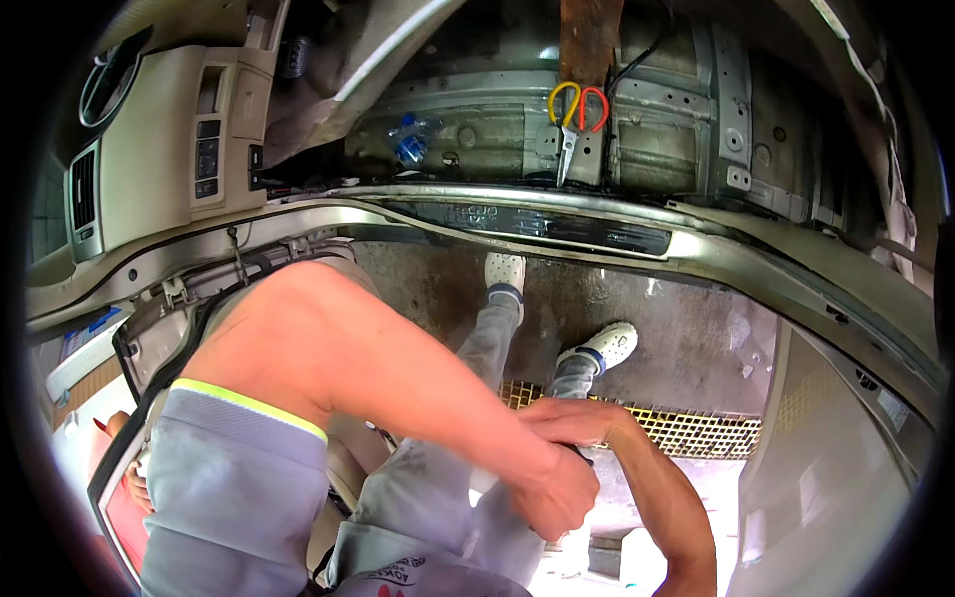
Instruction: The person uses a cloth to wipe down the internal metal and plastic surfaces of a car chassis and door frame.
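My left hand (556,492) is curled into a fist low in the view, around a small dark object (580,453) of which only a tip shows. My right hand (578,422) lies against it from the far side, its fingers partly hidden behind my left forearm. What the right fingers grip cannot be seen. Both hands are in front of my body, outside the door opening of a vehicle. Beyond the door sill (537,227), scissors (573,130) with one yellow and one red handle lie on the bare metal floor (477,138), blades towards me.
A crumpled plastic bottle (410,142) and a rusty brown strip (592,41) lie inside. The beige dashboard (149,164) is at left. Under me are wet concrete (433,291) and a yellow grating (694,433). Another person's hand (139,485) shows beyond the open door's frame (112,477).
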The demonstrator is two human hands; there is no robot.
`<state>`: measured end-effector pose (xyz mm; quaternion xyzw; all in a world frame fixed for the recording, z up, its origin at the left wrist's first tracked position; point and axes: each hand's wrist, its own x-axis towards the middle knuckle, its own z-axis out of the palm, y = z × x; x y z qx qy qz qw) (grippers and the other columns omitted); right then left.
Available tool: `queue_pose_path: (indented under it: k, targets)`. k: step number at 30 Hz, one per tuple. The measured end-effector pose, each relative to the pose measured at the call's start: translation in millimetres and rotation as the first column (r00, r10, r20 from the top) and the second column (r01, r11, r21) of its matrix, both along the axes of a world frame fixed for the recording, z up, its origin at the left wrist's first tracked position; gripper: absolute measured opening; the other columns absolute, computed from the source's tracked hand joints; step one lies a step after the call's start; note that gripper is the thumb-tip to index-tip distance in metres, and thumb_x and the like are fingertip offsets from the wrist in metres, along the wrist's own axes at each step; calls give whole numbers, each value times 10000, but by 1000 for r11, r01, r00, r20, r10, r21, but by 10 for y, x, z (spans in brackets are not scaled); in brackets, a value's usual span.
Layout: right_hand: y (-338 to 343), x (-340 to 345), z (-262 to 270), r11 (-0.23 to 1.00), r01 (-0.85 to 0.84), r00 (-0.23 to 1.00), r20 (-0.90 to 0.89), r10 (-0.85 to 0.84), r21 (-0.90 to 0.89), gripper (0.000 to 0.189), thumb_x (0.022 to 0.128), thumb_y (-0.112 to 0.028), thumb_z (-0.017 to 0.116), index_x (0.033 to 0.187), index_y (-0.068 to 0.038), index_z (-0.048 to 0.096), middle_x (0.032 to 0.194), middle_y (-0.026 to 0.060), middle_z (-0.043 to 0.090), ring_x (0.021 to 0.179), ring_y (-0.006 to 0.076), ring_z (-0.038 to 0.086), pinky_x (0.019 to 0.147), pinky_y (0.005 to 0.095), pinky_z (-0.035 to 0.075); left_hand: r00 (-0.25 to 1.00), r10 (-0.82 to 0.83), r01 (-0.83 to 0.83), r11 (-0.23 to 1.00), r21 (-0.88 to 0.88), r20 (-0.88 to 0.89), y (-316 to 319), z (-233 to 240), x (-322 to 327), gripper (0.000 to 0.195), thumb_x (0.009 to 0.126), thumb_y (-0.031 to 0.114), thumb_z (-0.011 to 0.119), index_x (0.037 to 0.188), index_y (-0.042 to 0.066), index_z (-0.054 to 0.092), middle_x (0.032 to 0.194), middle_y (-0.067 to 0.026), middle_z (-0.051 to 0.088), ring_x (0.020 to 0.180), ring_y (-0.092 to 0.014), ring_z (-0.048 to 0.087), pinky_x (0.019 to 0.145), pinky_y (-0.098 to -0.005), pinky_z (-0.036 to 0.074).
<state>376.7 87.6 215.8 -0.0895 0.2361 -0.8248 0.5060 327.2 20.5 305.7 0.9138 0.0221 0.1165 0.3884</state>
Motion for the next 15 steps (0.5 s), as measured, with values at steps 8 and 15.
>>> queue_pose_path:
  k: [8, 15]
  targets:
    - [28, 293, 137, 964, 187, 962, 235, -140, -192, 473, 1044, -364, 504, 1280, 30, 616, 1200, 90, 673, 1115, 138, 562, 985, 317, 443, 998, -58, 60, 985, 163, -14, 41, 190, -50, 70, 765, 132, 688, 706, 102, 711, 661, -17, 662, 615, -180, 643, 598, -357, 527]
    - [0, 589, 342, 909, 404, 797, 448, -404, 101, 335, 979, -236, 606, 1117, 56, 695, 997, 52, 714, 937, 111, 622, 844, 276, 498, 986, 80, -99, 987, 130, 145, -34, -4, -15, 274, 841, 251, 639, 751, -6, 665, 720, -62, 650, 690, -252, 628, 704, -383, 501]
